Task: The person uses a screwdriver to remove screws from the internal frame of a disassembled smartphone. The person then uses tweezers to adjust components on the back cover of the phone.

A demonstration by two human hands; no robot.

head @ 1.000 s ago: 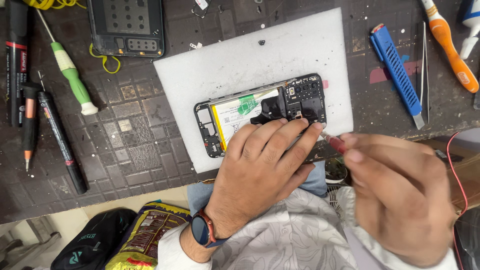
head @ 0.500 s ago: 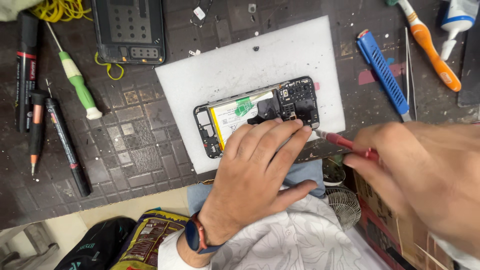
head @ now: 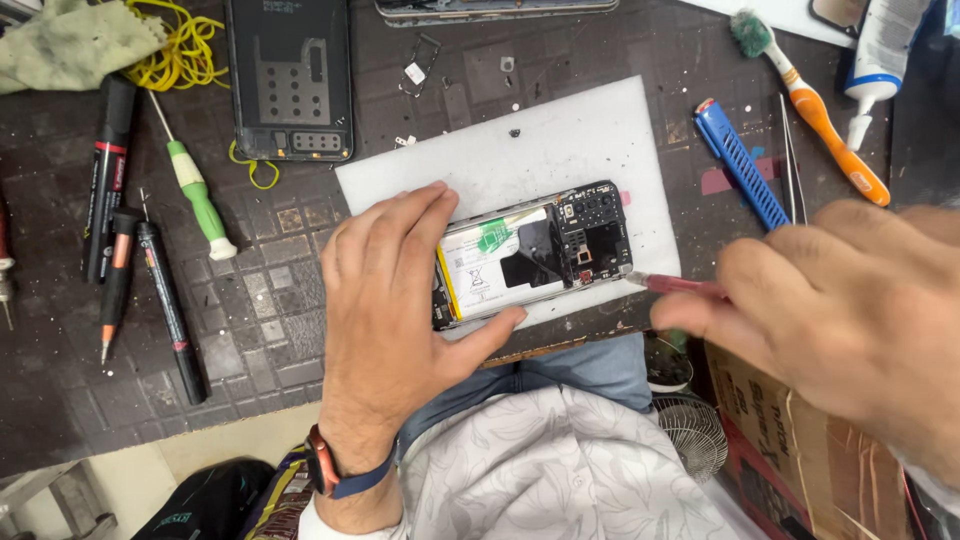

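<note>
Fingers of the left hand (head: 385,300) spread flat, pinning the opened phone (head: 535,252) on the white mat (head: 560,150); right hand (head: 840,300) pinches a red tool (head: 680,287) touching the phone's right edge.

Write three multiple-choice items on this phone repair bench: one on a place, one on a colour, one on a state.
1. Where does the opened phone lie?
A. on the white mat
B. on the cardboard box
C. on the green cloth

2. What colour is the toothbrush handle?
A. blue
B. orange
C. black

3. What state is the phone in?
A. back cover on
B. wrapped in cloth
C. back off, battery exposed

Answers:
1 A, the mat shows white around the phone.
2 B, orange handle below green bristles.
3 C, battery and circuit board show, while the left hand steadies it and the right hand holds a red tool.
</note>
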